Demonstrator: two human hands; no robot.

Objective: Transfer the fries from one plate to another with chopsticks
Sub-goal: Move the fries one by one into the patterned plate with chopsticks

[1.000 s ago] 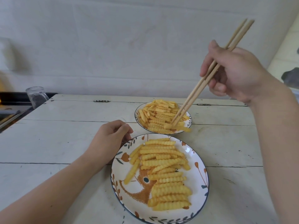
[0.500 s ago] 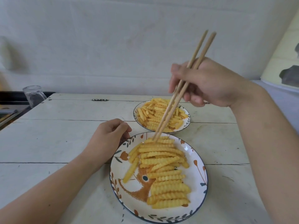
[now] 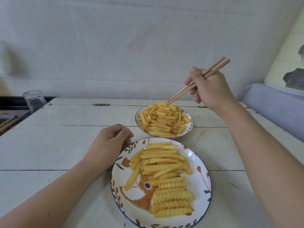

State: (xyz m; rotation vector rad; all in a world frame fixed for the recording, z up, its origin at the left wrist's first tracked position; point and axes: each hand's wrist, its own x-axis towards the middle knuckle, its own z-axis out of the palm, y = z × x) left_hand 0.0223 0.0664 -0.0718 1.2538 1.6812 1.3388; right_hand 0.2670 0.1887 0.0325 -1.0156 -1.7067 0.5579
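Observation:
A large near plate [image 3: 202, 176] with a fox pattern holds rows of crinkle-cut fries [image 3: 166, 178]. Behind it a smaller far plate [image 3: 190, 125] carries a heap of fries [image 3: 162, 120]. My right hand [image 3: 209, 87] grips a pair of wooden chopsticks [image 3: 185, 88], whose tips touch the top back of the far heap. No fry is plainly between the tips. My left hand [image 3: 108, 143] rests on the table with fingers curled, touching the near plate's upper-left rim.
Both plates stand on a white plank table [image 3: 57, 145] with hinges along its back edge. A glass jar [image 3: 35, 101] stands at the far left beside a dark counter. A pale blue surface [image 3: 279, 109] borders the table on the right.
My right hand has moved the chopsticks from the near plate's top edge back and right to the far heap. The left hand stays at the near plate's rim.

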